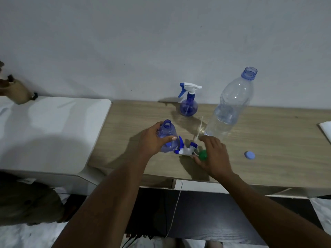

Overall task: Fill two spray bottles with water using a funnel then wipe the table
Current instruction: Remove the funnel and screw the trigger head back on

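My left hand (pixel 155 139) grips an uncapped blue spray bottle (pixel 167 135) standing on the wooden table (pixel 268 149). Its blue and white spray head (pixel 186 149) lies on the table just right of it, tube pointing away. My right hand (pixel 214 154) covers a green funnel (pixel 203 155), fingers curled round it. A second blue spray bottle (pixel 189 102) with its head on stands at the back. A large clear water bottle (pixel 231 104), open and partly filled, stands to the right.
A blue bottle cap (pixel 249 155) lies on the table to the right. A white cloth or paper (pixel 326 130) shows at the right edge. A white surface (pixel 44 133) adjoins the table on the left. The wall is close behind.
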`<state>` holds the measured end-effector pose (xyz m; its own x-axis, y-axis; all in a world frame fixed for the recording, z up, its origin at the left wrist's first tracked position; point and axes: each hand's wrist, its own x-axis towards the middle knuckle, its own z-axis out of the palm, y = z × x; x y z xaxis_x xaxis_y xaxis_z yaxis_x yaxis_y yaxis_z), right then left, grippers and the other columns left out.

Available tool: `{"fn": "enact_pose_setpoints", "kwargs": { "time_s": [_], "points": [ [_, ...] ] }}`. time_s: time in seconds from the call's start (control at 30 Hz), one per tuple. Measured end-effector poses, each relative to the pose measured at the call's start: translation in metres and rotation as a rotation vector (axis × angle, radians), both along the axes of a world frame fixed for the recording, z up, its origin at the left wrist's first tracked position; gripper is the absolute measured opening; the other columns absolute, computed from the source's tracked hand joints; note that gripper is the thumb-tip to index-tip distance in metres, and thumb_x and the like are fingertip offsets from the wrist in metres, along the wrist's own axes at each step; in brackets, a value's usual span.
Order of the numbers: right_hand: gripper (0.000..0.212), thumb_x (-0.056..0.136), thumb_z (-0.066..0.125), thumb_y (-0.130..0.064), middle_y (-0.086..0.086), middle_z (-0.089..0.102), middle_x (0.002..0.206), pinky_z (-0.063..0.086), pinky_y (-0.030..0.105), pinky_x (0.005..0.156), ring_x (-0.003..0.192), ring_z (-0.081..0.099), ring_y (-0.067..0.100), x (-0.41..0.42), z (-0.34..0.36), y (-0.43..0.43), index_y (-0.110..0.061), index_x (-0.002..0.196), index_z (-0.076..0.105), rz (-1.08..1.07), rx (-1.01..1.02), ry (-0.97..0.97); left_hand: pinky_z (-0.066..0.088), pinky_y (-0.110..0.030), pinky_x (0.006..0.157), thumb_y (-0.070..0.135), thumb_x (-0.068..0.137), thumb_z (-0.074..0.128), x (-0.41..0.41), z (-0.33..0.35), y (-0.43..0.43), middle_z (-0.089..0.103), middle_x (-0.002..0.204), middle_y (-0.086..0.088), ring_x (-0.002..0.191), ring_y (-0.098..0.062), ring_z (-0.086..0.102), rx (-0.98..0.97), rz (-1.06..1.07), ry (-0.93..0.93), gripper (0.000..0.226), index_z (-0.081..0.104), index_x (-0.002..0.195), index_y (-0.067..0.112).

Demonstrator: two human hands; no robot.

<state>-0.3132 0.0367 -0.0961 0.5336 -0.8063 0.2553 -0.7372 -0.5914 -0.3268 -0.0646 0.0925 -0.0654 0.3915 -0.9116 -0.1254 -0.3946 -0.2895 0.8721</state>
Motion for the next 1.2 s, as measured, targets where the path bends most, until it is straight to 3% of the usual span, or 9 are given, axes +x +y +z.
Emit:
{"fn": "enact_pose_setpoints", "kwargs": {
  "time_s": [0.2,0.53,0.67,0.8,0.9,1.0,1.07,1.13,1.2],
  "points": [
    [0.058,0.086,0.065,-0.050,0.000,0.056,0.139,0.037,0.040,0.106,0.130,0.047,0.022,0.035,-0.008,-0.013,-0.027,0.136,0.049,0.170,0.109,0.360,0.054,-0.031,0.094,0.039,0.070,0.090,0.007,0.003,0.008,0.070,0.120,0.004,0.105,-0.012,0.065,0.008,0.023,0.027,0.073,0.059,0.134,0.025],
    [0.038,0.089,0.059,-0.051,0.003,0.068,0.116,0.043,0.041,0.091,0.111,0.055,0.026,0.049,-0.012,-0.029,-0.026,0.118,0.054,0.179,0.073,0.484,0.051,-0.029,0.094,0.037,0.071,0.090,0.006,0.002,0.010,0.068,0.122,0.006,0.109,-0.014,0.063,0.013,0.026,0.046,0.072,0.058,0.135,0.025],
    [0.036,0.090,0.059,-0.049,0.001,0.069,0.114,0.043,0.039,0.086,0.104,0.055,0.026,0.050,-0.007,-0.036,-0.027,0.120,0.057,0.238,0.046,0.365,0.048,-0.023,0.089,0.039,0.072,0.089,0.006,0.002,0.011,0.067,0.117,0.010,0.104,-0.010,0.063,0.000,0.014,0.019,0.069,0.059,0.133,0.027],
    [0.033,0.089,0.060,-0.032,0.001,0.064,0.116,0.043,0.040,0.083,0.102,0.054,0.030,0.051,0.025,-0.046,-0.023,0.121,0.060,0.243,0.000,0.176,0.052,-0.023,0.087,0.040,0.069,0.091,0.007,-0.002,0.011,0.068,0.110,0.016,0.099,-0.002,0.065,-0.013,0.025,0.032,0.066,0.061,0.127,0.032],
    [0.017,0.099,0.050,-0.025,-0.003,0.061,0.095,0.042,0.037,0.079,0.087,0.054,0.017,0.059,0.063,-0.050,-0.018,0.109,0.062,0.193,0.169,-0.202,0.055,-0.032,0.091,0.041,0.068,0.091,0.009,-0.003,0.009,0.069,0.111,0.012,0.098,-0.006,0.065,-0.007,0.025,0.010,0.066,0.061,0.126,0.032],
    [0.025,0.104,0.044,-0.034,-0.006,0.062,0.086,0.046,0.032,0.073,0.074,0.054,0.002,0.073,0.106,-0.048,-0.015,0.100,0.059,0.062,0.443,-0.616,0.055,-0.035,0.093,0.043,0.067,0.091,0.009,-0.003,0.009,0.069,0.107,0.014,0.095,-0.002,0.064,0.021,0.031,0.016,0.059,0.062,0.118,0.035],
    [0.030,0.100,0.052,-0.041,-0.006,0.064,0.086,0.047,0.027,0.072,0.073,0.055,0.001,0.081,0.130,-0.047,-0.012,0.100,0.059,0.062,0.494,-0.707,0.055,-0.038,0.093,0.052,0.063,0.088,0.009,-0.003,0.009,0.072,0.108,0.012,0.096,-0.007,0.067,0.019,0.036,0.008,0.066,0.064,0.120,0.032],
    [0.028,0.089,0.070,-0.040,-0.008,0.066,0.090,0.051,0.020,0.067,0.075,0.059,0.001,0.087,0.150,-0.049,-0.017,0.102,0.061,0.103,0.462,-0.642,0.054,-0.026,0.089,0.050,0.065,0.088,0.009,-0.001,0.009,0.072,0.112,0.009,0.098,-0.010,0.067,0.019,0.014,-0.005,0.071,0.062,0.127,0.029],
    [0.032,0.079,0.081,-0.026,-0.007,0.066,0.092,0.057,0.031,0.070,0.079,0.064,0.010,0.092,0.168,-0.053,-0.020,0.104,0.062,0.143,0.448,-0.550,0.044,-0.002,0.076,0.034,0.074,0.089,0.011,0.002,0.009,0.068,0.115,0.006,0.099,-0.010,0.063,0.035,-0.012,-0.001,0.066,0.060,0.132,0.023]
  ]
}}
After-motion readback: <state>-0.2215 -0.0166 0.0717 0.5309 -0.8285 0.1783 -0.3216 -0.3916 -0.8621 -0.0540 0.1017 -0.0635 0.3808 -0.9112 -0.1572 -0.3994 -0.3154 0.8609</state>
